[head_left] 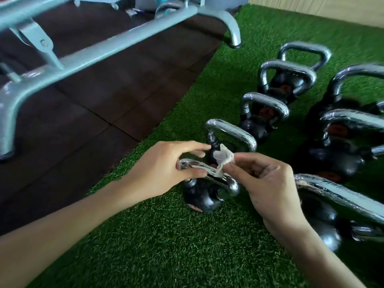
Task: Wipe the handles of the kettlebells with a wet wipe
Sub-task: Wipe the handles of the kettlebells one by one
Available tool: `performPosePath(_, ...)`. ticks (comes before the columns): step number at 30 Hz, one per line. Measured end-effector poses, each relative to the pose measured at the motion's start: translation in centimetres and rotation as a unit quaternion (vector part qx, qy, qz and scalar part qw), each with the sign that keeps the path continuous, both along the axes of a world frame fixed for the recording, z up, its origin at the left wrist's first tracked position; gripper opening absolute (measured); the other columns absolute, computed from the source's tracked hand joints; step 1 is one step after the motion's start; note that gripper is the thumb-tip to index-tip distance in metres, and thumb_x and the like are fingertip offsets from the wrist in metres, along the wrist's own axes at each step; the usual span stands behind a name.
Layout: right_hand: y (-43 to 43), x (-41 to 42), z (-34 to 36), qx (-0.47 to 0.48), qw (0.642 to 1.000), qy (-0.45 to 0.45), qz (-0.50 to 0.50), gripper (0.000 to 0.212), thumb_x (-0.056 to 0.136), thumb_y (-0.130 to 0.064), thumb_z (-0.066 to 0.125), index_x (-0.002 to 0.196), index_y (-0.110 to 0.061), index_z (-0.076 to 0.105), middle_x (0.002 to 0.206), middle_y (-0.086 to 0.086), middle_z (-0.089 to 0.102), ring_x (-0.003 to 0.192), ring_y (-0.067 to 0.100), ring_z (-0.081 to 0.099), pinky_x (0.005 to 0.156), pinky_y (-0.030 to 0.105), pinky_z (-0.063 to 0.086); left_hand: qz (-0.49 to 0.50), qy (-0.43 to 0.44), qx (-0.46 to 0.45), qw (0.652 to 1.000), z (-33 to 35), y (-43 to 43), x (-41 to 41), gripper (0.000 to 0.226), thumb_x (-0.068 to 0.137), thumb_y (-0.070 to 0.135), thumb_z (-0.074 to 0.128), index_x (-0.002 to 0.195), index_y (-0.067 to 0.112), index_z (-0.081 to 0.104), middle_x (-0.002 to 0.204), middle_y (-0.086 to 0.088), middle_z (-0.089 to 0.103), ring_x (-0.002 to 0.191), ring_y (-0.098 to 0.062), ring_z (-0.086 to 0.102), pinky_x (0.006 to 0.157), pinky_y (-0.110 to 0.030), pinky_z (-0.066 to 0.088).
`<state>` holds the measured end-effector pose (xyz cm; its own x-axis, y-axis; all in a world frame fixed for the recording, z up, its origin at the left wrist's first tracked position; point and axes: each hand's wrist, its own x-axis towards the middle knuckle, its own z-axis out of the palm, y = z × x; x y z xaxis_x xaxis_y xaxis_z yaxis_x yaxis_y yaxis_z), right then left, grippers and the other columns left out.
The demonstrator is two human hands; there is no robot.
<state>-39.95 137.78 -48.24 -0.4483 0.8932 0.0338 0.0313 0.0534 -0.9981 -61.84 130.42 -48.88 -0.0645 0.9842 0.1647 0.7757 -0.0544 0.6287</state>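
Several black kettlebells with chrome handles stand in two rows on green turf. The nearest kettlebell [199, 196] in the left row has its chrome handle [224, 181] under my hands. My left hand [164, 169] curls its fingers and thumb over the left part of that handle. My right hand [268, 181] pinches a small crumpled white wet wipe [223, 159] just above the handle's right part. The wipe's lower end touches the handle. Behind it stands the second kettlebell [230, 132].
More kettlebells [264, 113] line up toward the back, and a second row [342, 140] stands on the right. A grey metal bench frame [116, 44] crosses the dark rubber floor [87, 113] on the left. Green turf [166, 235] lies in front of me.
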Motion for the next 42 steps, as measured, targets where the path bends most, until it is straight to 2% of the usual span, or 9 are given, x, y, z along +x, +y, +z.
performPosePath(5,0.1,-1.0,0.3,-0.071,0.996,0.045,0.016,0.018,0.071,-0.01,0.081,0.089,-0.011,0.077,0.085,0.007,0.078,0.079,0.016,0.075,0.069,0.023,0.057,0.031,-0.246,0.007,0.969,0.9,-1.2,1.4,0.043,0.087,0.042,0.069,0.13,0.037,0.065,0.116,0.02,0.074,0.056,-0.011,0.06,0.058,-0.025,0.05)
performPosePath(11,-0.1,-2.6,1.0,-0.105,0.991,0.026,0.078,0.016,0.085,-0.014,0.074,0.099,-0.015,0.081,0.095,0.002,0.079,0.092,0.017,0.075,0.082,0.031,0.055,0.053,-0.322,0.024,0.945,0.7,-0.9,1.8,0.027,0.088,0.018,0.074,0.115,0.016,0.077,0.097,0.004,0.08,0.061,-0.002,0.058,0.053,-0.017,0.047)
performPosePath(16,0.5,-2.4,1.3,-0.064,0.997,-0.022,0.044,0.017,0.079,-0.03,0.08,0.095,-0.023,0.082,0.089,-0.002,0.079,0.087,0.017,0.074,0.084,0.034,0.059,0.074,-0.169,0.068,0.98,0.9,-1.0,0.0,0.016,0.087,0.026,0.078,0.103,0.022,0.08,0.085,0.013,0.078,0.058,0.0,0.06,0.053,-0.016,0.043)
performPosePath(18,0.9,-1.3,1.0,0.061,0.982,-0.175,0.043,0.016,0.081,-0.037,0.08,0.097,-0.035,0.081,0.087,-0.014,0.075,0.074,-0.006,0.065,0.067,0.011,0.048,0.099,-0.064,0.07,0.991,0.9,-1.2,-1.2,0.018,0.085,0.032,0.08,0.103,0.031,0.081,0.073,0.02,0.074,0.049,-0.002,0.055,0.047,-0.013,0.037)
performPosePath(21,1.0,-0.6,0.7,0.177,0.91,-0.365,0.093,0.027,0.079,-0.044,0.08,0.106,-0.047,0.074,0.104,-0.021,0.073,0.077,-0.004,0.065,0.069,0.017,0.049,0.09,-0.005,0.024,0.996,0.4,-1.2,-0.8,0.026,0.084,0.039,0.078,0.109,0.032,0.079,0.076,0.019,0.075,0.047,-0.002,0.057,0.044,-0.02,0.042)
performPosePath(26,0.8,-1.0,0.8,0.192,0.902,-0.374,0.094,0.028,0.087,-0.032,0.076,0.113,-0.043,0.074,0.076,-0.03,0.065,0.038,-0.003,0.049,0.04,0.015,0.034,0.02,0.089,0.019,0.996,0.6,-0.3,0.9,0.024,0.092,0.041,0.069,0.111,0.03,0.078,0.086,0.012,0.078,0.067,-0.001,0.069,0.06,-0.025,0.053)
performPosePath(29,0.6,-1.2,0.5,0.187,0.906,-0.368,0.094,0.028,0.089,-0.036,0.074,0.115,-0.045,0.072,0.042,-0.036,0.049,0.035,0.009,0.041,0.039,0.018,0.035,0.048,0.024,-0.019,0.998,0.8,-0.2,-1.1,0.023,0.089,0.035,0.071,0.112,0.035,0.075,0.075,0.023,0.072,0.045,-0.004,0.056,0.04,-0.018,0.04)
performPosePath(38,0.2,-1.0,0.2,0.215,0.902,-0.365,0.081,0.031,0.087,-0.032,0.077,0.116,-0.042,0.072,0.059,-0.023,0.058,0.052,0.005,0.054,0.049,0.015,0.038,0.132,-0.136,-0.025,0.982,-2.1,-1.5,-3.0,0.026,0.089,0.032,0.075,0.115,0.029,0.076,0.074,0.03,0.072,0.059,0.0,0.062,0.053,-0.018,0.048)
performPosePath(42,0.3,-1.2,0.0,0.225,0.896,-0.376,0.077,0.033,0.086,-0.035,0.076,0.117,-0.045,0.07,0.07,-0.012,0.059,0.054,0.006,0.051,0.052,0.018,0.035,0.283,-0.418,-0.146,0.851,-5.5,-2.0,-3.2,0.023,0.092,0.014,0.07,0.113,0.019,0.077,0.072,0.007,0.075,0.062,-0.007,0.051,0.057,-0.021,0.043)
